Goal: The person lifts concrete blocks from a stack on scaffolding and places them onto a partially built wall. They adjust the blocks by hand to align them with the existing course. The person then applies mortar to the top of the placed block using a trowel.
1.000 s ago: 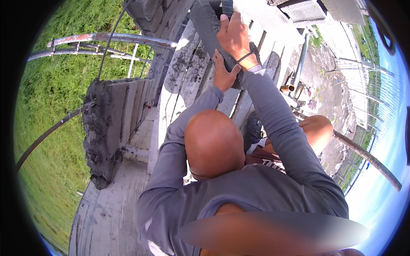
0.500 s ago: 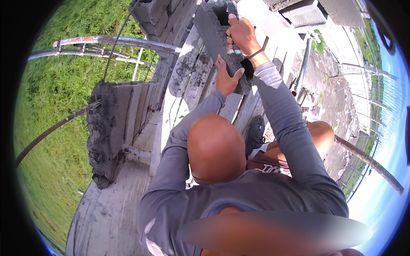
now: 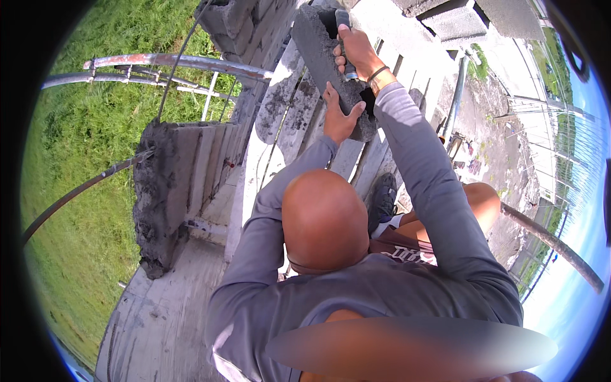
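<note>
A grey hollow concrete block (image 3: pixel 318 52) lies aslant on pale, mortar-spotted planks (image 3: pixel 299 118), its openings facing right. My left hand (image 3: pixel 339 120) grips the near end of the block, thumb to the right and fingers along its left face. Wrapped round a tool with a dark grey handle (image 3: pixel 343 19), my right hand (image 3: pixel 361 54) is held over the open side of the block. Fingers cover much of the tool, so its kind cannot be made out. Between the two hands the block's edge looks rough.
More concrete blocks (image 3: pixel 455 28) stand at the far right. On the left rises a block wall (image 3: pixel 153 197) with rough mortar, a rusty bar (image 3: pixel 83 191) sticking out. Metal pipes (image 3: pixel 178 62) run over the grass. A long pole (image 3: pixel 554 247) slants at the right. My shoe (image 3: pixel 383 197) rests near the planks.
My right hand has shifted slightly left, and the upper end of the tool's handle sits a little nearer to me. My left hand keeps its grip on the block.
</note>
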A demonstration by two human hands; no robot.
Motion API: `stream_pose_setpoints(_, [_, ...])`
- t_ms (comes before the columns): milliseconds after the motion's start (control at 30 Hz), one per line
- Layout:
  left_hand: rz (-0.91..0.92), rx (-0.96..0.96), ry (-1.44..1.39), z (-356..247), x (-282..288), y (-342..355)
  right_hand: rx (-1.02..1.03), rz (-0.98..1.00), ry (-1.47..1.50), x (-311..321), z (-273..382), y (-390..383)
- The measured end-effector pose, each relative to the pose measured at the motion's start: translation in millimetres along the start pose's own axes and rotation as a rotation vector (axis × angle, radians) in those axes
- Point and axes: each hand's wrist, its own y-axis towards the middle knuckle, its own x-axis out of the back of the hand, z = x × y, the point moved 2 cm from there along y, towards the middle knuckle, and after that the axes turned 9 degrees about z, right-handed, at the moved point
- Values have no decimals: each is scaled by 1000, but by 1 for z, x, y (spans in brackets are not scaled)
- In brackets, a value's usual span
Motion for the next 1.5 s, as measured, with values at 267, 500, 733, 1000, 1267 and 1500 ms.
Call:
stream_pose_setpoints(267, [-12, 2, -9, 1, 0, -3, 396, -182, -287, 3, 4, -4])
stream_pose_setpoints(500, [-29, -46, 1, -2, 1, -2, 297, -307, -449, 2, -7, -5])
stream_pose_setpoints(733, [-22, -29, 5, -4, 1, -2, 118, -93, -154, 3, -8, -11])
stream_pose_setpoints(1000, [2, 42, 24, -2, 2, 0, 79, -122, -550, 13, -18, 3])
stream_pose_setpoints(1267, [1, 22, -32, -7, 4, -1, 66, -18, -504, 17, -29, 5])
stream_pose_setpoints(1500, [1, 15, 70, -4, 4, -1, 265, -223, -750, 16, -15, 1])
